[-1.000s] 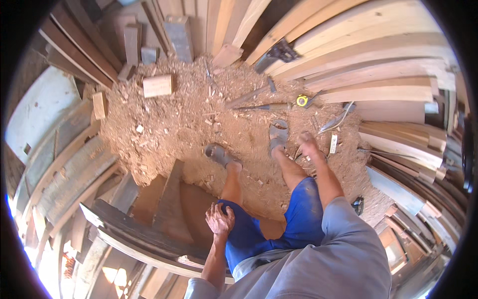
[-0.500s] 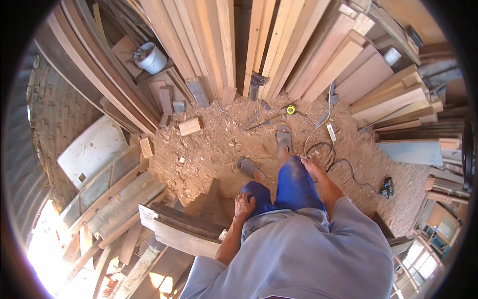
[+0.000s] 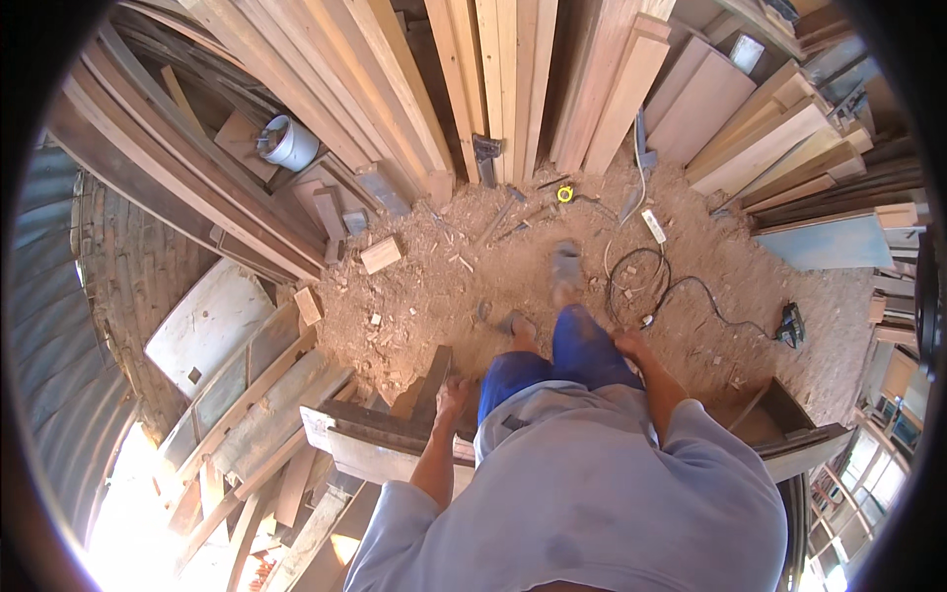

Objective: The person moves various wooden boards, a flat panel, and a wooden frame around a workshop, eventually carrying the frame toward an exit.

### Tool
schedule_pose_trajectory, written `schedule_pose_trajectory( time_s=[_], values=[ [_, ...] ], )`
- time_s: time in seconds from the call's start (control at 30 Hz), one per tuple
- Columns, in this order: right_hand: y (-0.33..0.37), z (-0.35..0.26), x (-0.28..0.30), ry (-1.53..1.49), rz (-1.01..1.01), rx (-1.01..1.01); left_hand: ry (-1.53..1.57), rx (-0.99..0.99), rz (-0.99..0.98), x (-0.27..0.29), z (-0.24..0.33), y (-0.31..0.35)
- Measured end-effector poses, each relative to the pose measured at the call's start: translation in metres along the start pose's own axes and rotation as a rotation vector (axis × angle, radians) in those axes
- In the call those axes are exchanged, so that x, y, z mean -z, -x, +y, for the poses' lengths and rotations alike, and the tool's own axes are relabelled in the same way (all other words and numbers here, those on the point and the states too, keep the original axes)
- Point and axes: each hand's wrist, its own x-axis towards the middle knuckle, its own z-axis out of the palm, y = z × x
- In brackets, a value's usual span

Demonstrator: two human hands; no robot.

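Note:
My left hand hangs just left of my thigh, close to the upright end of a dark plank; its fingers are blurred, and I cannot tell if they touch the wood. By the outer side of my right leg, my right hand is partly hidden against the blue shorts. I see nothing held in either hand. A dark workbench or plank stack lies beneath my left forearm. My sandalled feet are on the sawdust-covered ground.
Tall boards lean ahead. A yellow tape measure, a hammer, a white power strip, a black cable and a dark power tool lie about. Scrap planks are heaped left, near a white bucket.
My left hand has come off my left thigh and moved out to the left. My right hand has dropped alongside my leg. My body and view have shifted, and my feet are blurred.

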Motion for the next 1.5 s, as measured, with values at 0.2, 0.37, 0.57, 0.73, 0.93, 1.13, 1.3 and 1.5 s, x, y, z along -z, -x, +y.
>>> schedule_pose_trajectory(
  time_s=[0.2, 0.37, 0.57, 0.73, 0.93, 1.13, 1.3, 1.5],
  values=[
    [0.006, 0.024, 0.037, -0.131, 0.053, -0.246, 0.162, 0.080, -0.035, -0.032, 0.059, 0.007],
    [-0.002, 0.078, 0.048, -0.063, 0.060, -0.243, 0.117, 0.228, -0.107, -0.075, 0.112, 0.021],
    [-0.011, 0.126, 0.118, 0.510, -0.217, 0.114, 0.003, 0.119, -0.065, -0.105, 0.174, -0.015],
    [0.006, 0.270, 0.048, 0.287, 0.208, 0.135, 0.289, -0.213, -0.045, -0.097, 0.242, -0.053],
    [0.049, 0.230, 0.047, -0.121, 0.083, -0.254, 0.038, -0.338, -0.064, -0.067, 0.306, -0.088],
    [0.062, 0.189, 0.066, -0.419, 0.157, -0.435, 0.204, -0.379, -0.095, -0.029, 0.279, -0.076],
    [0.060, 0.131, 0.119, -0.267, 0.445, -0.319, -0.694, -0.518, -0.166, -0.010, 0.168, -0.125],
    [0.067, 0.156, 0.070, -0.727, 0.389, -0.319, -0.981, -0.690, -0.224, -0.002, 0.180, -0.124]
  ],
)
